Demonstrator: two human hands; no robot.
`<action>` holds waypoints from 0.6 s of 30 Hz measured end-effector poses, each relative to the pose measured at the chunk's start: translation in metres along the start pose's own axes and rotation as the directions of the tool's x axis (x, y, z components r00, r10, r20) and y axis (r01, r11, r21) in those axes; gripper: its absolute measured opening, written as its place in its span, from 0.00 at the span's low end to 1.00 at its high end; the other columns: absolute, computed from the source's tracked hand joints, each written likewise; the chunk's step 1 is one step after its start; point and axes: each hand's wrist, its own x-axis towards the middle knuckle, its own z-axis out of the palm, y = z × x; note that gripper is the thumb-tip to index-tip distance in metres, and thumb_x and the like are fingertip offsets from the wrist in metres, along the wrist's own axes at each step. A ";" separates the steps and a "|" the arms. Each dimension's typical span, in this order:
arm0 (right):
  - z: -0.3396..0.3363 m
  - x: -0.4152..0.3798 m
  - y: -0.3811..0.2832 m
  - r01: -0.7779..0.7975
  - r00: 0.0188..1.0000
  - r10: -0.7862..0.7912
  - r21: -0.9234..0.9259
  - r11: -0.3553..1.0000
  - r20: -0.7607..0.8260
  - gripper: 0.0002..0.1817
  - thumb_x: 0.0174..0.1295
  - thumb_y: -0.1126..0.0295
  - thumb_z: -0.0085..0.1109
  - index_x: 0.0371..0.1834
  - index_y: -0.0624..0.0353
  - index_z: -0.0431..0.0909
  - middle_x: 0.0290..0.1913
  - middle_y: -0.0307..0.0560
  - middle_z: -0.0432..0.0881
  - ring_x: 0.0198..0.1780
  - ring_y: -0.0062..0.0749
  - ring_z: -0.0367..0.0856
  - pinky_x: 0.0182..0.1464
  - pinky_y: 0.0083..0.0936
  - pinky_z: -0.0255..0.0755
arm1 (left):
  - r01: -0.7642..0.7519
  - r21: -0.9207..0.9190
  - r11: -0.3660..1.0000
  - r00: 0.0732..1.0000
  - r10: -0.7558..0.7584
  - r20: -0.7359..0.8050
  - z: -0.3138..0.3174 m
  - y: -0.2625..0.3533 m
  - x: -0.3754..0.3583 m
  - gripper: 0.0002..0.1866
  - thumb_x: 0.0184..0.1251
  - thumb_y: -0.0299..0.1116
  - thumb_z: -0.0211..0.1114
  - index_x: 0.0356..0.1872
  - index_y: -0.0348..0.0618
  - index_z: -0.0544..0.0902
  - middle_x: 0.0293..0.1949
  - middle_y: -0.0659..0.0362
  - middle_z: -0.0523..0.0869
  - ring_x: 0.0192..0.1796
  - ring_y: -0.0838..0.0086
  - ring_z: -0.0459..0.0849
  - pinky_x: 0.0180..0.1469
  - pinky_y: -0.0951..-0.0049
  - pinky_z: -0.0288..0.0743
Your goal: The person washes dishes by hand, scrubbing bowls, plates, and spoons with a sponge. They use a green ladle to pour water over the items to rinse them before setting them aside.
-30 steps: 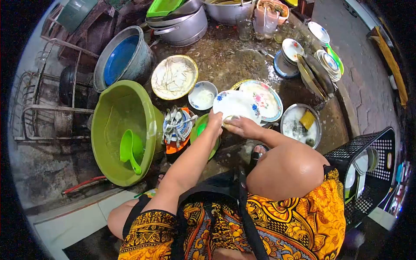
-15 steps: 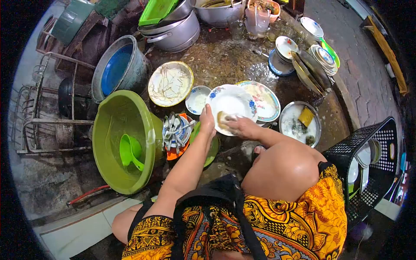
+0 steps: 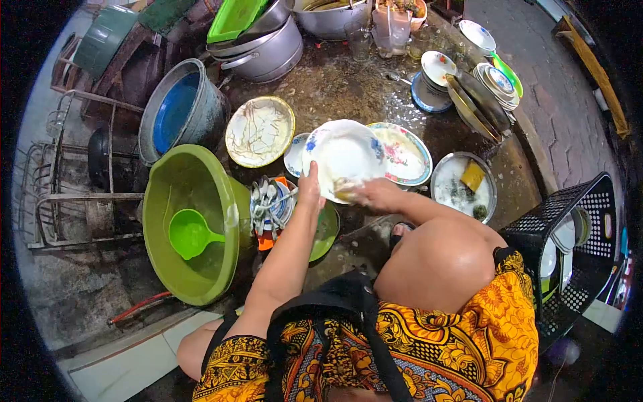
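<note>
My left hand point(image 3: 310, 189) grips the near left rim of a white plate point(image 3: 345, 157) with blue flowers, coated in suds and tilted. Against the plate's lower edge, my right hand point(image 3: 375, 195) presses a yellowish sponge point(image 3: 345, 189), blurred by motion. Behind it lie a soapy plate with pink flowers point(image 3: 405, 155) and a small bowl point(image 3: 295, 155), partly covered. A metal basin of suds point(image 3: 442, 175) to the right holds a yellow sponge point(image 3: 473, 176) and a dark scrubber point(image 3: 479, 212).
A green tub point(image 3: 157, 251) with a green dipper point(image 3: 189, 234) stands left, beside spoons point(image 3: 266, 194) in a container. A black crate point(image 3: 536, 224) with dishes stands right. Stacked plates point(image 3: 499, 80) and pots point(image 3: 271, 57) are farther back. A yellow-rimmed plate point(image 3: 260, 132) lies left of centre.
The plate has shifted slightly left and toward upright, with both hands still on it. The sponge has moved to its lower edge. The dipper in the tub has turned.
</note>
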 end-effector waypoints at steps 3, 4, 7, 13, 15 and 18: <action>-0.019 0.003 0.031 -0.233 0.971 0.208 -0.268 0.935 -0.120 0.20 0.59 0.55 0.40 0.56 0.33 0.63 0.47 0.53 0.74 0.47 0.41 0.74 0.44 0.41 0.69 | -0.225 0.273 0.935 0.974 0.204 0.102 -0.002 0.002 -0.008 0.23 0.65 0.42 0.48 0.53 0.32 0.66 0.47 0.53 0.76 0.46 0.67 0.76 0.47 0.67 0.72; -0.023 0.008 0.034 -0.329 0.943 0.280 -0.359 0.874 -0.183 0.22 0.58 0.56 0.41 0.58 0.37 0.62 0.51 0.54 0.72 0.52 0.42 0.71 0.51 0.41 0.66 | -0.219 0.273 0.937 0.975 0.199 0.102 0.007 0.000 -0.015 0.23 0.65 0.42 0.48 0.53 0.32 0.66 0.47 0.53 0.76 0.46 0.67 0.76 0.47 0.67 0.72; -0.024 0.025 0.018 -0.241 0.905 0.070 -0.369 0.898 -0.419 0.23 0.59 0.57 0.38 0.60 0.43 0.60 0.53 0.58 0.70 0.57 0.46 0.66 0.59 0.40 0.56 | -0.141 0.313 0.939 0.990 0.130 0.058 0.016 -0.018 -0.010 0.23 0.67 0.45 0.44 0.54 0.36 0.66 0.47 0.54 0.75 0.47 0.68 0.74 0.47 0.67 0.70; 0.016 0.007 0.006 0.047 0.988 -0.026 0.130 0.990 -0.155 0.20 0.56 0.64 0.45 0.54 0.43 0.68 0.43 0.56 0.76 0.41 0.46 0.76 0.50 0.33 0.67 | -0.239 0.309 0.921 0.967 0.254 -0.007 0.001 0.000 -0.008 0.22 0.66 0.41 0.45 0.52 0.33 0.67 0.45 0.53 0.76 0.44 0.70 0.75 0.46 0.72 0.69; 0.040 0.006 0.059 -0.048 0.960 0.137 0.339 0.940 -0.244 0.15 0.54 0.67 0.49 0.45 0.51 0.75 0.38 0.51 0.78 0.38 0.40 0.78 0.44 0.28 0.72 | -0.268 0.263 0.927 0.962 0.273 0.017 -0.005 0.007 -0.016 0.19 0.65 0.37 0.48 0.50 0.31 0.69 0.43 0.53 0.77 0.42 0.71 0.75 0.44 0.74 0.68; -0.021 0.006 0.050 -0.291 0.943 0.255 -0.160 0.943 -0.212 0.14 0.56 0.62 0.47 0.43 0.51 0.76 0.34 0.50 0.79 0.36 0.34 0.78 0.37 0.30 0.72 | -0.201 0.468 0.861 0.978 0.205 0.042 0.008 0.007 -0.035 0.19 0.64 0.36 0.49 0.49 0.30 0.69 0.44 0.53 0.77 0.42 0.72 0.75 0.45 0.75 0.67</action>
